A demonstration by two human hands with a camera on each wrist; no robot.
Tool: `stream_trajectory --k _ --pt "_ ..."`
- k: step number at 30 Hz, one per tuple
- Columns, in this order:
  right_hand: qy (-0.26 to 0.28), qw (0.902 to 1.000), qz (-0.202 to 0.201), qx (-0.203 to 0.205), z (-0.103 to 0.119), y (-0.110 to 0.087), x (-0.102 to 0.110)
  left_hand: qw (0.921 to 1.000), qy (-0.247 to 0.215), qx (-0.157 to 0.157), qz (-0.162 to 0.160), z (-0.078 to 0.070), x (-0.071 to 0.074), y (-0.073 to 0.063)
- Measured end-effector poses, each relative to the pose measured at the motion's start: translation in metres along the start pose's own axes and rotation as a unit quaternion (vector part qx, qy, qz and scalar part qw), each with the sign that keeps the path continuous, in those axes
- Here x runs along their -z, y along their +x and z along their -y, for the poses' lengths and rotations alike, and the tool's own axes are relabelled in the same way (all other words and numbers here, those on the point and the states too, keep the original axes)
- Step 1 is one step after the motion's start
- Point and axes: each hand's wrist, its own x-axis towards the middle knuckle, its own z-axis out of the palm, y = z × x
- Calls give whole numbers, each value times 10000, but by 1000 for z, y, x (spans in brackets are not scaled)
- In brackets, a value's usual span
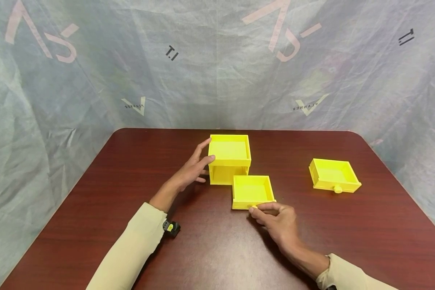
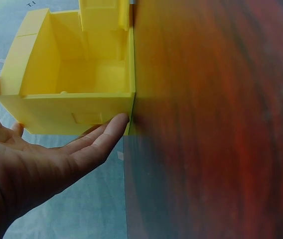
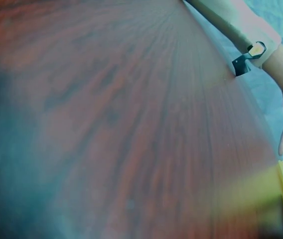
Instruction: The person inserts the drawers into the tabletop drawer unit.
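Note:
A small yellow cabinet (image 1: 229, 162) with a shallow tray top and an open front stands near the middle of the table. My left hand (image 1: 192, 171) touches its left side with spread, fairly straight fingers, the thumb at the front top corner. In the left wrist view, fingers (image 2: 104, 142) lie along the cabinet's side wall (image 2: 47, 112). A yellow drawer (image 1: 253, 189) sits just in front and to the right of the opening, overlapping it in the head view. My right hand (image 1: 277, 223) pinches its front knob between thumb and fingers; the right wrist view barely shows this.
Another yellow drawer (image 1: 334, 174) with a round knob lies on the right of the table, angled slightly. The dark red-brown table (image 1: 112, 193) has a grey printed cloth (image 1: 217, 68) hanging behind and at its sides.

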Motion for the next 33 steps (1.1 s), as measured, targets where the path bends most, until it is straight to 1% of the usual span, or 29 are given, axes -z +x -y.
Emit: stream_trajectory --k 15,27,33 --pt "50 10000 10 56 2 -3 -6 10000 46 37 -71 -3 -2 -2" --pt "64 9999 59 75 2 -5 -13 10000 -14 -42 -13 -3 -1 -3" --pt "157 9998 62 77 1 -5 -15 10000 -25 -14 -20 -4 -1 -3"
